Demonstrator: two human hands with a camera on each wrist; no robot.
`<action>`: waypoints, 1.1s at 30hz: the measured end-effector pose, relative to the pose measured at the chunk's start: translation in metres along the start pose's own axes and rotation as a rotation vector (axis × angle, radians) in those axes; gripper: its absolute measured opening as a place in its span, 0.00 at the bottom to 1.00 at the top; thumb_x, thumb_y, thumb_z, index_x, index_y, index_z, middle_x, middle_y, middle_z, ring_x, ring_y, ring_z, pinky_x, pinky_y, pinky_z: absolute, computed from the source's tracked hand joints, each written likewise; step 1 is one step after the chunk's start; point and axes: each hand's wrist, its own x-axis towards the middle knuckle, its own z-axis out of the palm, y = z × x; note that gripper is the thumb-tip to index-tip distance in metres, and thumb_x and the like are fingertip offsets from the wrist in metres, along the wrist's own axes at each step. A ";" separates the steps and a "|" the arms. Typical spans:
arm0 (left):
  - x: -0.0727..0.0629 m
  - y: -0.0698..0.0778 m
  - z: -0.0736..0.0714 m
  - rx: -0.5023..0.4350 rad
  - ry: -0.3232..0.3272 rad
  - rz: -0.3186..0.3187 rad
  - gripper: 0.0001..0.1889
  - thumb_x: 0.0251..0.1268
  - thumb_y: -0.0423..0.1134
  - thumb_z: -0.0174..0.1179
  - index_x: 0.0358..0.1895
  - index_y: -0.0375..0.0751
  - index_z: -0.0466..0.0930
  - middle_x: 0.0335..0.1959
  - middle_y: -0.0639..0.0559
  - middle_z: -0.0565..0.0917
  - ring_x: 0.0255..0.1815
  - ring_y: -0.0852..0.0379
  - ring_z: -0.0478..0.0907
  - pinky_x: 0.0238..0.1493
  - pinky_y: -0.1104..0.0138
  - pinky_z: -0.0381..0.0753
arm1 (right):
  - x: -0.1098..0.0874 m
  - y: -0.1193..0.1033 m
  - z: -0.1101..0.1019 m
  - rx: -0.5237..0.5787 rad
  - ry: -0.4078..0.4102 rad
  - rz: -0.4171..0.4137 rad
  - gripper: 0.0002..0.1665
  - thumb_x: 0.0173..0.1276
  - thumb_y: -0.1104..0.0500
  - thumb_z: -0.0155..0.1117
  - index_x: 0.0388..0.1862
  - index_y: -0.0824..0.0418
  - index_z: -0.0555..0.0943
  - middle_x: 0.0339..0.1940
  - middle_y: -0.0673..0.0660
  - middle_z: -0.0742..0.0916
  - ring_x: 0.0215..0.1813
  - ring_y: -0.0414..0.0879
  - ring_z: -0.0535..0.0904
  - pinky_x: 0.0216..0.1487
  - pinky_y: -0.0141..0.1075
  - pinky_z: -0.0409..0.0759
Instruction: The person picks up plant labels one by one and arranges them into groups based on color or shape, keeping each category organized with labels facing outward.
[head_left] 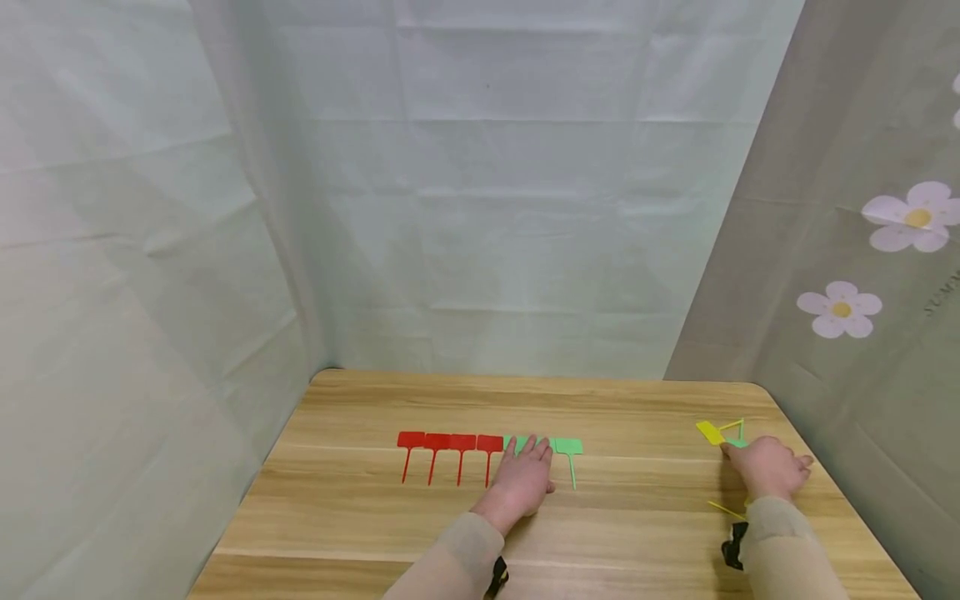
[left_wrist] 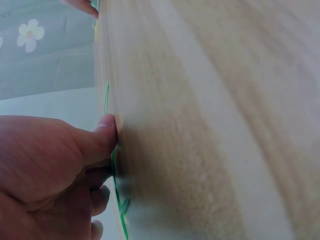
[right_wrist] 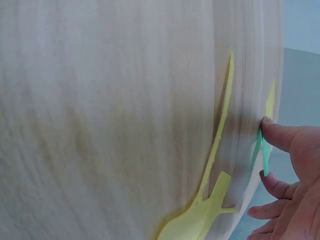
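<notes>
Head view: apparently steadying green row tags (head_left: 570, 447) under straight-fingered left hand (head_left: 522, 481), pinching loose green tag (right_wrist: 265, 158) with right hand (head_left: 772, 468).

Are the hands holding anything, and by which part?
The right hand pinches a green tag by its flat head; the left hand, over other green tags, grips none.

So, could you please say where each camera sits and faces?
Head: worn on the head, facing forward and down over the table; left hand, right hand and sleeves show.
Left wrist: on that wrist, facing across the table; left hand close, right hand at top.
Right wrist: on that wrist, facing right hand and its green tag.
Head and right wrist share that hand.
</notes>
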 end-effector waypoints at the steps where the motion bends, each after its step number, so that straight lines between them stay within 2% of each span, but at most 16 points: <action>1: 0.000 0.000 0.000 0.000 -0.001 0.001 0.34 0.81 0.54 0.58 0.83 0.45 0.66 0.85 0.54 0.63 0.86 0.52 0.55 0.85 0.49 0.54 | 0.000 0.001 0.000 0.009 0.002 -0.001 0.44 0.73 0.40 0.63 0.48 0.87 0.76 0.52 0.89 0.79 0.66 0.90 0.62 0.70 0.74 0.60; 5: 0.001 0.000 0.001 -0.003 0.000 0.001 0.34 0.81 0.53 0.59 0.83 0.45 0.66 0.85 0.54 0.63 0.87 0.52 0.55 0.85 0.49 0.53 | 0.002 0.005 -0.001 0.016 -0.013 -0.003 0.44 0.72 0.40 0.64 0.48 0.87 0.76 0.54 0.88 0.79 0.68 0.90 0.60 0.75 0.73 0.55; 9: 0.001 0.000 0.001 -0.006 0.002 0.001 0.34 0.81 0.53 0.59 0.83 0.45 0.67 0.85 0.54 0.63 0.86 0.52 0.55 0.85 0.49 0.53 | 0.004 0.008 -0.003 -0.012 -0.057 -0.019 0.42 0.75 0.41 0.61 0.50 0.86 0.78 0.58 0.89 0.78 0.69 0.88 0.63 0.78 0.72 0.49; 12: 0.000 0.000 -0.001 -0.011 0.001 0.001 0.34 0.81 0.53 0.59 0.83 0.44 0.67 0.85 0.53 0.64 0.86 0.52 0.56 0.85 0.49 0.53 | 0.003 0.011 -0.007 -0.010 -0.074 -0.052 0.39 0.76 0.42 0.59 0.47 0.84 0.80 0.54 0.87 0.81 0.65 0.85 0.70 0.78 0.72 0.47; 14: 0.000 0.000 -0.002 -0.010 -0.002 0.002 0.34 0.81 0.53 0.58 0.83 0.44 0.66 0.85 0.53 0.64 0.86 0.51 0.55 0.85 0.49 0.53 | 0.002 0.012 -0.010 0.020 -0.064 -0.067 0.37 0.78 0.44 0.58 0.45 0.82 0.82 0.51 0.84 0.83 0.64 0.85 0.68 0.76 0.72 0.52; 15: 0.000 0.000 -0.002 -0.010 -0.002 0.002 0.34 0.81 0.53 0.58 0.83 0.44 0.66 0.85 0.53 0.64 0.86 0.51 0.56 0.85 0.49 0.53 | 0.002 0.014 -0.011 0.043 -0.046 -0.087 0.35 0.78 0.45 0.58 0.45 0.81 0.83 0.50 0.82 0.84 0.63 0.85 0.69 0.77 0.72 0.51; 17: 0.000 0.000 -0.002 -0.007 -0.002 0.003 0.34 0.81 0.53 0.58 0.83 0.44 0.66 0.85 0.53 0.64 0.86 0.51 0.56 0.85 0.49 0.53 | 0.001 0.015 -0.015 0.108 -0.010 -0.102 0.31 0.79 0.46 0.59 0.44 0.78 0.84 0.51 0.81 0.85 0.67 0.87 0.64 0.75 0.73 0.54; 19: 0.000 0.000 -0.001 0.000 -0.001 0.002 0.34 0.81 0.54 0.59 0.83 0.45 0.67 0.85 0.53 0.64 0.86 0.52 0.56 0.85 0.49 0.54 | 0.000 0.015 -0.020 0.163 0.018 -0.102 0.31 0.82 0.44 0.58 0.50 0.76 0.83 0.57 0.81 0.83 0.71 0.88 0.58 0.71 0.74 0.61; 23: 0.002 0.001 0.002 0.008 0.001 0.000 0.34 0.81 0.54 0.59 0.83 0.45 0.67 0.85 0.54 0.65 0.86 0.52 0.56 0.85 0.49 0.54 | -0.001 0.011 -0.030 0.253 0.056 -0.121 0.34 0.86 0.42 0.53 0.62 0.74 0.78 0.70 0.84 0.74 0.80 0.85 0.48 0.75 0.75 0.58; 25: 0.003 0.001 0.003 0.005 0.001 -0.001 0.34 0.81 0.54 0.59 0.83 0.45 0.67 0.85 0.54 0.65 0.86 0.52 0.56 0.85 0.49 0.53 | -0.001 0.007 -0.035 0.281 0.071 -0.159 0.34 0.88 0.42 0.49 0.66 0.74 0.75 0.73 0.85 0.70 0.81 0.83 0.47 0.76 0.75 0.55; 26: 0.003 0.001 0.003 0.004 0.000 -0.003 0.34 0.81 0.54 0.58 0.83 0.45 0.67 0.85 0.54 0.64 0.87 0.52 0.55 0.85 0.49 0.53 | -0.001 0.005 -0.037 0.296 0.074 -0.180 0.34 0.89 0.43 0.47 0.68 0.75 0.73 0.74 0.85 0.67 0.82 0.83 0.45 0.77 0.75 0.50; 28: 0.004 0.001 0.003 0.000 -0.001 -0.004 0.34 0.81 0.54 0.59 0.83 0.45 0.67 0.85 0.54 0.64 0.87 0.52 0.55 0.85 0.49 0.53 | -0.001 0.001 -0.038 0.305 0.081 -0.244 0.33 0.90 0.45 0.45 0.68 0.75 0.72 0.74 0.85 0.67 0.80 0.85 0.50 0.75 0.76 0.54; 30: 0.004 0.001 0.003 -0.002 0.000 -0.005 0.34 0.81 0.53 0.59 0.83 0.45 0.67 0.85 0.54 0.64 0.87 0.52 0.55 0.85 0.49 0.53 | -0.003 -0.004 -0.038 0.307 0.067 -0.324 0.32 0.91 0.47 0.43 0.68 0.76 0.71 0.76 0.86 0.65 0.78 0.86 0.51 0.73 0.78 0.55; 33: 0.004 0.001 0.003 -0.003 0.001 -0.005 0.34 0.80 0.53 0.60 0.83 0.45 0.67 0.85 0.54 0.65 0.86 0.52 0.56 0.85 0.49 0.53 | -0.007 -0.013 -0.034 0.297 0.017 -0.457 0.31 0.91 0.46 0.43 0.65 0.75 0.72 0.78 0.83 0.65 0.76 0.87 0.56 0.70 0.79 0.59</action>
